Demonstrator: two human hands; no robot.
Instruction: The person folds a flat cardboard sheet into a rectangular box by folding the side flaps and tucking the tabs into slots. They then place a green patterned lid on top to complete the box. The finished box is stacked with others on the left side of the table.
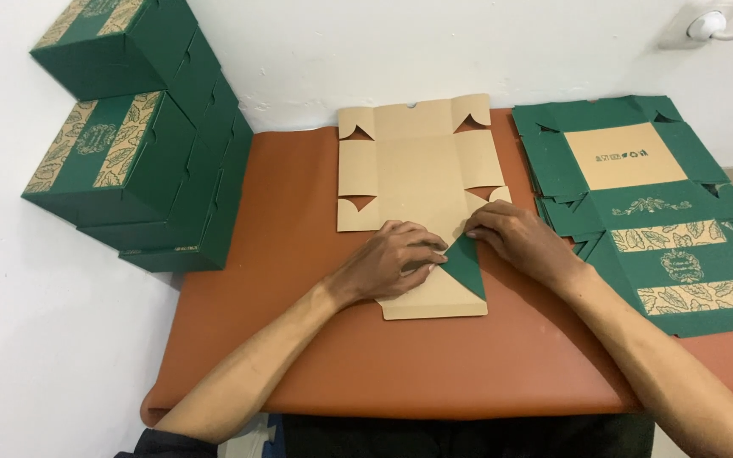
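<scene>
Centrally in the frame, a flat cardboard box blank (413,182) lies brown side up on the rust-coloured mat (299,339). One flap (466,265) is folded over, showing green. The left hand (392,259) presses flat on the blank, fingers at the flap's edge; the right hand (519,239) seems to pinch the flap's top. Unfolded green blanks (638,195) are stacked at right; finished green boxes (137,136) stand piled at upper left
</scene>
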